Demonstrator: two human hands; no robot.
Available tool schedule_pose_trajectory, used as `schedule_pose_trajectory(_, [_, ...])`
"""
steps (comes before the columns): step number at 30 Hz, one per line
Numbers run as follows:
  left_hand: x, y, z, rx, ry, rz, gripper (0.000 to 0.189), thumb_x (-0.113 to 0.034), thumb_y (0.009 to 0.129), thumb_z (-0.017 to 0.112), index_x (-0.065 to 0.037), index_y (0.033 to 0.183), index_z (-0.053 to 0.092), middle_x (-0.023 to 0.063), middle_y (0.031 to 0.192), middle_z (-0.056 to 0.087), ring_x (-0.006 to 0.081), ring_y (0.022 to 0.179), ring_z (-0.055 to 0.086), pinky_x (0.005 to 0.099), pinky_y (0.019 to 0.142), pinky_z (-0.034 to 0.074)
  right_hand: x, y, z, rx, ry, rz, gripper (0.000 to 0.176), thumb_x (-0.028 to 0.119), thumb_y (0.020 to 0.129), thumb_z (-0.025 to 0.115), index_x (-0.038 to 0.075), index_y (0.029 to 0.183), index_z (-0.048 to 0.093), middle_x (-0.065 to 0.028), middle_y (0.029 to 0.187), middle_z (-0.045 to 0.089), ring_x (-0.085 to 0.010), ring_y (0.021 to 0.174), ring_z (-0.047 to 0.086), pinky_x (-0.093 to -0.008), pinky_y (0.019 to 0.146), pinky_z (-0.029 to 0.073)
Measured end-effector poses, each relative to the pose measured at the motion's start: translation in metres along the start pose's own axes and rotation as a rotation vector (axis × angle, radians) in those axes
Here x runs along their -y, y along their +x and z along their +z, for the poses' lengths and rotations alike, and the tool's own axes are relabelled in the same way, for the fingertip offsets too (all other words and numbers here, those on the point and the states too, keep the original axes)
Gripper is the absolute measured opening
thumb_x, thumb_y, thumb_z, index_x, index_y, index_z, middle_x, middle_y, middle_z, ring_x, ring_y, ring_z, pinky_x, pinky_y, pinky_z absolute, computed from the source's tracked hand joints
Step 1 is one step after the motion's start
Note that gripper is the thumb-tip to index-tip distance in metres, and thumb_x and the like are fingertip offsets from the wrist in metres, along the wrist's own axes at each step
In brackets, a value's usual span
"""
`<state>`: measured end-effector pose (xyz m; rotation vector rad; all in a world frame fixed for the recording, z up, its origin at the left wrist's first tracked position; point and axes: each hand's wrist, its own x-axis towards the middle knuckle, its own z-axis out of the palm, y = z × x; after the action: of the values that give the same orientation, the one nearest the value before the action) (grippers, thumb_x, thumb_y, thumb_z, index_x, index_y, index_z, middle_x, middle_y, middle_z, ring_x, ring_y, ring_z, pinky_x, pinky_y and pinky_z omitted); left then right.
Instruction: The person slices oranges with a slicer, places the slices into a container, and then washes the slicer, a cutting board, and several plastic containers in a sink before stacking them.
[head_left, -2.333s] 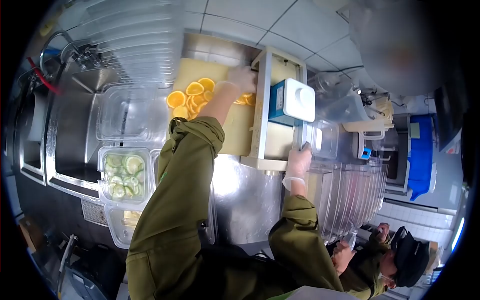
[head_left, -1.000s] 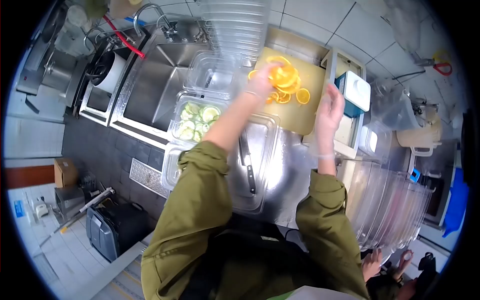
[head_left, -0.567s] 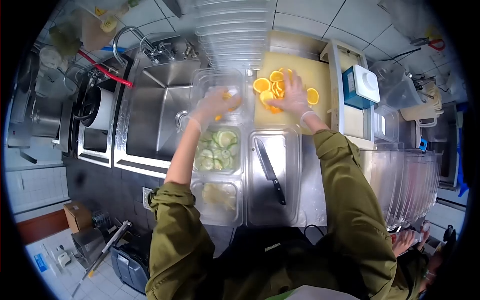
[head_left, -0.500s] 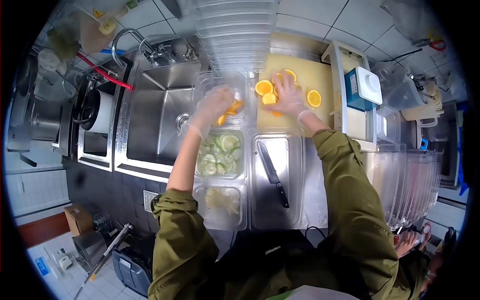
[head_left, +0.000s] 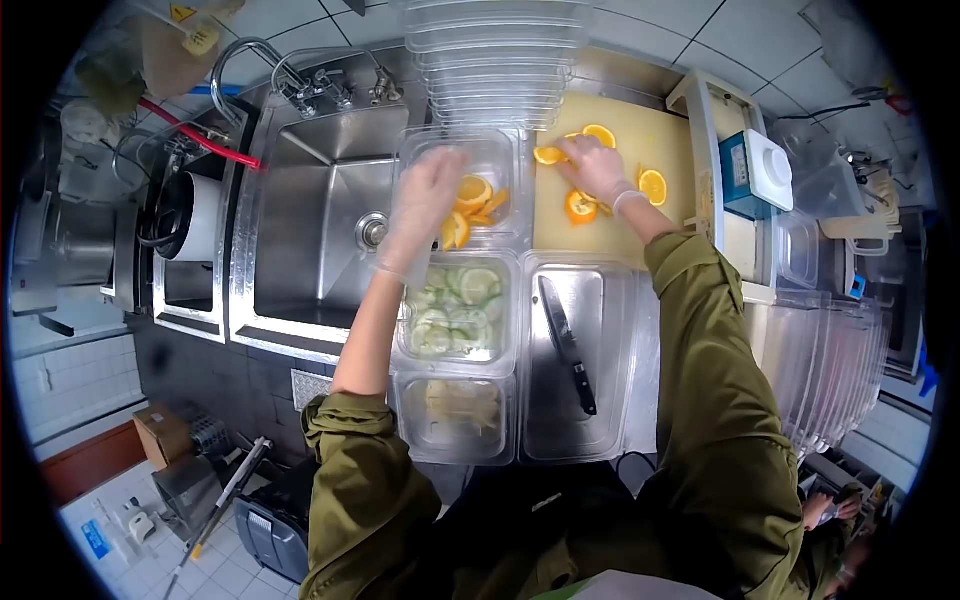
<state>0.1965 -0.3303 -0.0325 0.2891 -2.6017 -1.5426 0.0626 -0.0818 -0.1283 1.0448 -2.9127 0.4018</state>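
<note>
My left hand [head_left: 428, 195], in a clear glove, is raised over the left side of a clear plastic container [head_left: 512, 190]. Its fingers are bent and held together, and no fruit shows in them. Cut orange slices [head_left: 466, 212] lie in that container, right of the hand. On the yellow cutting board [head_left: 625, 125], my gloved right hand [head_left: 596, 172] has its fingers closed at an orange slice [head_left: 549, 155]. More slices lie around it: one [head_left: 599, 134] behind, another [head_left: 652, 186] to its right, and an orange piece [head_left: 580, 208] below the palm.
A container of pale green slices [head_left: 452, 312] and another with pale contents [head_left: 462, 408] stand nearer me. A knife [head_left: 568, 350] lies in the tray [head_left: 540, 430] beside them. The sink [head_left: 310, 270] is left; stacked containers [head_left: 495, 60] stand behind. Another person's hands [head_left: 832, 507] show lower right.
My left hand has lifted off the orange slices in the container, uncovering them. My right hand has drawn its spread fingers together at a slice. The whole view has shifted slightly.
</note>
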Motion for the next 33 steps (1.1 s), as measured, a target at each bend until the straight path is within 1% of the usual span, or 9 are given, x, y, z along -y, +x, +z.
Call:
schedule_pose_trajectory(6, [-0.036, -0.025, -0.023, 0.324, 0.740, -0.046, 0.024, -0.027, 0.081, 0.058, -0.010, 0.097, 0.064, 0.0056, 0.093, 0.064, 0.0175, 0.086, 0.060, 0.0271, 0.078, 0.045, -0.013, -0.005, -0.005, -0.200, 0.211, 0.158, 0.027, 0.023, 0.077, 0.061, 0.013, 0.103, 0.061, -0.0153, 0.088, 0.064, -0.0315, 0.076, 0.061, -0.0385, 0.070, 0.050])
schedule_pose_trajectory(9, [-0.003, -0.010, -0.025, 0.626, 0.364, 0.043, 0.022, -0.025, 0.081, 0.060, -0.007, 0.093, 0.064, 0.0067, 0.091, 0.065, 0.0170, 0.083, 0.060, 0.0274, 0.077, 0.045, -0.013, -0.010, -0.012, -0.261, 0.337, 0.275, 0.026, 0.023, 0.078, 0.062, 0.011, 0.101, 0.062, -0.0162, 0.085, 0.064, -0.0282, 0.074, 0.062, -0.0342, 0.070, 0.050])
schedule_pose_trajectory(12, [0.012, 0.011, -0.021, 0.596, 0.116, -0.062, 0.021, -0.023, 0.082, 0.059, -0.004, 0.090, 0.063, 0.0088, 0.090, 0.064, 0.0173, 0.081, 0.060, 0.0278, 0.077, 0.045, -0.013, -0.014, -0.023, -0.246, 0.529, 0.435, 0.027, 0.021, 0.078, 0.063, 0.008, 0.102, 0.062, -0.0148, 0.083, 0.064, -0.0212, 0.073, 0.062, -0.0293, 0.069, 0.049])
schedule_pose_trajectory(16, [0.007, 0.026, -0.017, 0.238, 0.210, 0.037, 0.023, -0.021, 0.084, 0.056, -0.002, 0.094, 0.062, 0.0096, 0.089, 0.063, 0.0172, 0.082, 0.060, 0.0278, 0.077, 0.045, -0.017, -0.020, -0.030, -0.349, 0.737, 0.458, 0.032, 0.018, 0.076, 0.065, 0.003, 0.103, 0.061, -0.0139, 0.084, 0.064, -0.0147, 0.077, 0.060, -0.0263, 0.072, 0.047])
schedule_pose_trajectory(20, [-0.005, 0.019, -0.019, -0.046, 0.245, 0.184, 0.022, -0.020, 0.085, 0.053, -0.004, 0.098, 0.062, 0.0105, 0.093, 0.062, 0.0193, 0.085, 0.060, 0.0288, 0.077, 0.046, 0.005, -0.024, -0.060, -0.437, 0.831, 0.286, 0.025, 0.008, 0.080, 0.064, 0.002, 0.104, 0.060, -0.0007, 0.085, 0.061, -0.0070, 0.075, 0.054, -0.0225, 0.069, 0.047])
schedule_pose_trajectory(28, [0.007, 0.000, -0.033, -0.182, -0.167, 0.107, 0.024, -0.022, 0.089, 0.051, -0.006, 0.101, 0.063, 0.0067, 0.094, 0.063, 0.0148, 0.085, 0.058, 0.0269, 0.078, 0.044, 0.111, 0.004, -0.111, -0.310, 1.008, -0.039, 0.028, 0.006, 0.080, 0.064, 0.004, 0.107, 0.059, -0.0020, 0.087, 0.062, -0.0067, 0.077, 0.055, -0.0226, 0.068, 0.048])
schedule_pose_trajectory(30, [0.003, -0.003, -0.036, -0.271, -0.230, 0.068, 0.023, -0.022, 0.089, 0.051, -0.007, 0.102, 0.063, 0.0055, 0.093, 0.064, 0.0131, 0.084, 0.058, 0.0256, 0.078, 0.044, 0.139, 0.028, -0.075, -0.295, 0.831, -0.064, 0.027, 0.017, 0.082, 0.062, 0.006, 0.106, 0.059, -0.0055, 0.086, 0.064, -0.0134, 0.074, 0.061, -0.0272, 0.066, 0.050])
schedule_pose_trajectory(32, [-0.002, -0.006, -0.037, -0.299, -0.303, -0.054, 0.029, -0.026, 0.090, 0.050, -0.004, 0.104, 0.062, 0.0038, 0.095, 0.063, 0.0109, 0.089, 0.055, 0.0249, 0.082, 0.042, 0.180, 0.039, -0.092, 0.088, 0.456, 0.092, 0.031, 0.030, 0.083, 0.056, 0.007, 0.103, 0.059, -0.0109, 0.094, 0.063, -0.0240, 0.085, 0.062, -0.0354, 0.072, 0.050])
schedule_pose_trajectory(33, [-0.004, -0.007, -0.037, -0.311, -0.338, -0.113, 0.032, -0.028, 0.091, 0.049, -0.002, 0.106, 0.061, 0.0030, 0.096, 0.063, 0.0098, 0.092, 0.054, 0.0246, 0.084, 0.041, 0.187, 0.044, -0.067, 0.101, 0.351, 0.093, 0.032, 0.031, 0.083, 0.054, 0.008, 0.103, 0.060, -0.0115, 0.098, 0.061, -0.0255, 0.089, 0.060, -0.0366, 0.075, 0.049])
